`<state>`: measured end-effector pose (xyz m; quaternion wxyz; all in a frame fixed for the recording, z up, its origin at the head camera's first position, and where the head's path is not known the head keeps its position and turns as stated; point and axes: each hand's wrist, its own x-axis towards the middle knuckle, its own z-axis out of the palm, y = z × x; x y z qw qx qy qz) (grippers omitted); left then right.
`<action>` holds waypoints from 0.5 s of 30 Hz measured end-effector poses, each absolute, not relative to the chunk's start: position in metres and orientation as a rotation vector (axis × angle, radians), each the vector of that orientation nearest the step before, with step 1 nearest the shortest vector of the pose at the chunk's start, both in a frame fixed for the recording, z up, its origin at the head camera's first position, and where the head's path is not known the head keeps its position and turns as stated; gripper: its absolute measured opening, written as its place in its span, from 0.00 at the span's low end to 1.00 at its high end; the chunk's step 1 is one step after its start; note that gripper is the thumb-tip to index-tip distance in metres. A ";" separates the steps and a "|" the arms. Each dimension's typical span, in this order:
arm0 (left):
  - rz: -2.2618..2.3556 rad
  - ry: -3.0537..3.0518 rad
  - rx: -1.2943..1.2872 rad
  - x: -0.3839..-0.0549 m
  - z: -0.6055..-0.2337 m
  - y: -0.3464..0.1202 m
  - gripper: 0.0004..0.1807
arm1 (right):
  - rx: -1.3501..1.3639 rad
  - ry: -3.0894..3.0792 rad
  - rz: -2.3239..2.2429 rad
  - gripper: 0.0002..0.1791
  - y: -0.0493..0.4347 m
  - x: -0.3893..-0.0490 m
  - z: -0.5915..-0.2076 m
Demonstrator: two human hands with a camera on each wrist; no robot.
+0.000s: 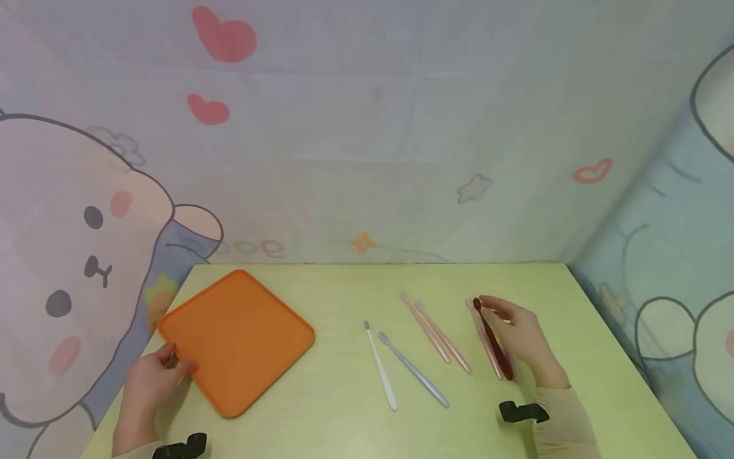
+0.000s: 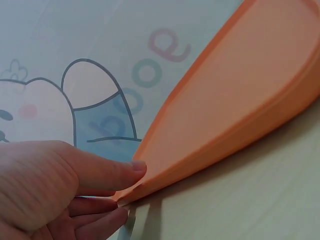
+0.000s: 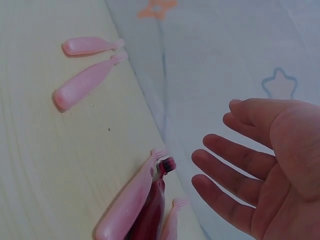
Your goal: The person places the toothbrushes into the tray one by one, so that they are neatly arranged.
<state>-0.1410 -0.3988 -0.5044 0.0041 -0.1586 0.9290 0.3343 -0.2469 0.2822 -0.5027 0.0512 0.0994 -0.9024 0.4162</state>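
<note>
The left hand [image 1: 151,379] pinches the rim of the orange tray [image 1: 236,341] at about its 8 o'clock side, thumb over the top and the other fingers curled beneath. The tray lies toward 9 o'clock on the table [image 1: 321,414], one corner pointing to 12.

The right hand [image 1: 518,335] is toward 3 o'clock, its fingers parted and slightly bent. The right wrist view shows its thumb and forefinger close together, the other three spread, and nothing held. A gap shows there between these fingers and the dark red toothbrush [image 1: 496,350], whose head points to 11 o'clock.

That toothbrush lies between the near pink toothbrush [image 3: 125,207] on its 9 o'clock side and the far pink toothbrush [image 3: 171,222] on its 3 o'clock side; in the head view the right hand partly hides the latter.

Between this group and the tray lie four more, heads toward 11 o'clock: a short-gapped pair, the outer pink toothbrush [image 1: 427,329] and the inner pink toothbrush [image 1: 444,338], then the blue toothbrush [image 1: 417,372] and the white toothbrush [image 1: 381,368], nearest the tray.

A printed cloth [image 1: 367,127] hangs behind, at 12 o'clock.
</note>
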 end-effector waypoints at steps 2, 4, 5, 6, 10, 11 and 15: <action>1.002 2.919 -0.477 -0.140 -0.506 -0.400 0.46 | 0.303 -2.755 1.260 0.25 0.280 -0.247 -0.502; 0.972 2.950 -0.447 -0.140 -0.508 -0.400 0.44 | 0.299 -2.762 1.244 0.25 0.278 -0.247 -0.501; 0.963 2.964 -0.433 -0.140 -0.509 -0.400 0.43 | 0.294 -2.763 1.240 0.24 0.277 -0.247 -0.501; 0.953 2.978 -0.421 -0.140 -0.509 -0.399 0.42 | 0.294 -2.761 1.240 0.24 0.277 -0.247 -0.501; 0.948 2.998 -0.396 -0.141 -0.508 -0.397 0.42 | 0.318 -2.749 1.238 0.24 0.274 -0.247 -0.502; 0.950 2.985 -0.394 -0.141 -0.508 -0.396 0.44 | 0.330 -2.746 1.240 0.24 0.273 -0.246 -0.502; 0.960 2.956 -0.369 -0.143 -0.508 -0.395 0.46 | 0.395 -2.731 1.214 0.24 0.268 -0.247 -0.505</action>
